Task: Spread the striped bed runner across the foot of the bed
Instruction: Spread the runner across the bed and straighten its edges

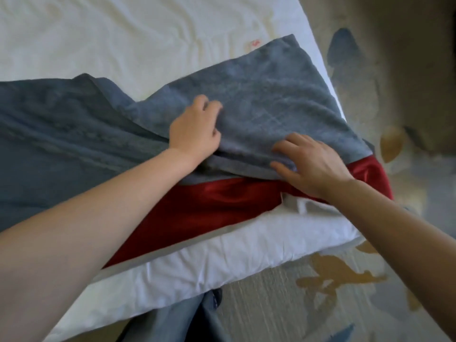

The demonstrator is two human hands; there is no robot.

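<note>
Bed [123, 40] with white sheet, seen from its foot; patterned carpet [333, 280] below and beside it. Blue-grey bed runner [271, 95] lying crosswise over the foot of the bed, rumpled and partly folded, one flap reaching beyond the fingers of both hands toward the bed's far edge; its stripes cannot be made out. Red satin lining [209, 203] of the runner exposed on the near side of the fingers, against the white sheet at the mattress edge. Left hand [195, 129], fingers [209, 104] curled and closed on a bunched fold of the runner, which rises just past the knuckles. Right hand [313, 161], fingers [291, 145] spread and laid flat on the runner's edge, with the thumb at the seam where grey cloth meets red; whether it grips cannot be told
</note>
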